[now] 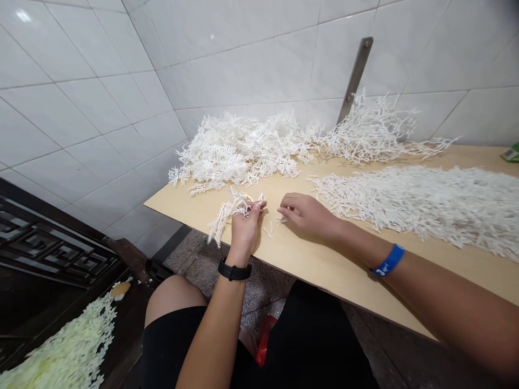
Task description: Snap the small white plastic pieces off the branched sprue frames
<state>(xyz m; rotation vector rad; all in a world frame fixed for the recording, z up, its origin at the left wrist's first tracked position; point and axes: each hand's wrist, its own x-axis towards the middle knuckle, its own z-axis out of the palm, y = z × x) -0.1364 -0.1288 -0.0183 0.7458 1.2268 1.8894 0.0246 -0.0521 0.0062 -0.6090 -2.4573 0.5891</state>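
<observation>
My left hand [245, 229], with a black band at the wrist, is closed around a white branching sprig [222, 220] near the board's front edge. The sprig's twigs stick out to the left and above the fingers. Just to the right, my right hand [306, 216] is held low over the board with its fingers curled together; what they pinch, if anything, is too small to make out. A few short white pieces [268, 230] lie on the wooden board [275, 256] between the two hands.
A heap of white branching sprigs [243, 148] lies along the back, with longer twigs [368, 132] beside a metal bracket [356, 81]. Many small white pieces [430, 200] spread across the right. Pale yellow-green pieces [68, 351] lie at lower left. A green object [511, 153] sits far right.
</observation>
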